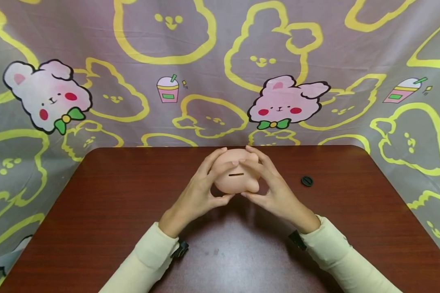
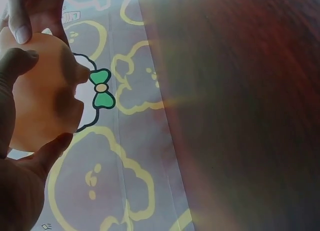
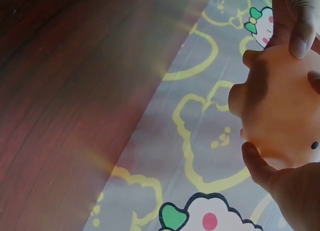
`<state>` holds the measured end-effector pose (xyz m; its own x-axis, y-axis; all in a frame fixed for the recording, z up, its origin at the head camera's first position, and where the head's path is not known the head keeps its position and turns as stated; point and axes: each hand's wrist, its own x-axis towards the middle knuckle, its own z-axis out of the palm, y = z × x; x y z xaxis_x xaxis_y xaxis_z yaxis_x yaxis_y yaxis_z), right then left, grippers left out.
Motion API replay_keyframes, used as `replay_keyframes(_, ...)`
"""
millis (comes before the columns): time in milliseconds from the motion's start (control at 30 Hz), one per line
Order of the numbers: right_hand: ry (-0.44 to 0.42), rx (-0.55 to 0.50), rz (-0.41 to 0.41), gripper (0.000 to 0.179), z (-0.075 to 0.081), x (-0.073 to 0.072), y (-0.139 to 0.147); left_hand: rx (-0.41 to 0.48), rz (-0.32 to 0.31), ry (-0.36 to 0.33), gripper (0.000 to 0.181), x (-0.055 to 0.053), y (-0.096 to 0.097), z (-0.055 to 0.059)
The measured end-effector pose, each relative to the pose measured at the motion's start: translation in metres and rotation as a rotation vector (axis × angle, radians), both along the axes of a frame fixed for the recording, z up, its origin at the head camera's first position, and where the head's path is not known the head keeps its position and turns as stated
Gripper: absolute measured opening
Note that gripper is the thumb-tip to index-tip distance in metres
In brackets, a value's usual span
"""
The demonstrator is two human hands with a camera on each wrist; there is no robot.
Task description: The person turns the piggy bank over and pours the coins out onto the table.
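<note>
left hand (image 1: 197, 190) and right hand (image 1: 279, 193), fingers part-curled, grip the piggy bank (image 1: 228, 184) between them, over the tabletop (image 1: 113, 199). piggy bank looks smooth, could slip and drop if either grip loosens.

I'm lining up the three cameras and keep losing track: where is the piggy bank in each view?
Head: the piggy bank is near the middle, held between the left hand and the right hand.
Left wrist: the piggy bank is at the left edge.
Right wrist: the piggy bank is at the right edge.
Shared landmark: the patterned cloth with yellow outlines.
</note>
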<state>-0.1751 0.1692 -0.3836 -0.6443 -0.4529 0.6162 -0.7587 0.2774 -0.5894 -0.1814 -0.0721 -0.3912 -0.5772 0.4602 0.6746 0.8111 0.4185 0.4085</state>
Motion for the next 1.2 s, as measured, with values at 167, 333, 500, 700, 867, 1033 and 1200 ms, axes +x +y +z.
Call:
replay_keyframes(167, -0.007, -0.023, 0.008, 0.093, 0.001, -0.001, 0.002, 0.039, -0.020, -0.078, 0.089, 0.000, 0.001, 0.000)
replay_keyframes(333, -0.113, -0.075, 0.084, 0.102, 0.003, 0.000, 0.005, 0.106, -0.077, -0.195, 0.090, 0.001, 0.001, -0.002)
replay_keyframes(500, -0.202, -0.038, 0.050, 0.092, 0.007, 0.004, 0.007, 0.219, -0.150, -0.411, 0.091, 0.001, 0.004, -0.006)
replay_keyframes(700, -0.203, 0.028, -0.041, 0.076, 0.013, 0.004, 0.004, 0.420, -0.299, -0.683, 0.093, -0.002, 0.011, -0.013)
replay_keyframes(867, -0.189, 0.039, -0.055, 0.074, 0.018, 0.006, 0.000, 0.482, -0.328, -0.723, 0.093, -0.006, 0.014, -0.016)
replay_keyframes(1033, -0.167, 0.080, -0.076, 0.073, 0.027, 0.005, -0.005, 0.590, -0.366, -0.783, 0.094, -0.009, 0.017, -0.020)
replay_keyframes(1200, -0.137, 0.128, -0.121, 0.069, 0.036, 0.004, -0.009, 0.710, -0.413, -0.832, 0.094, -0.013, 0.021, -0.025)
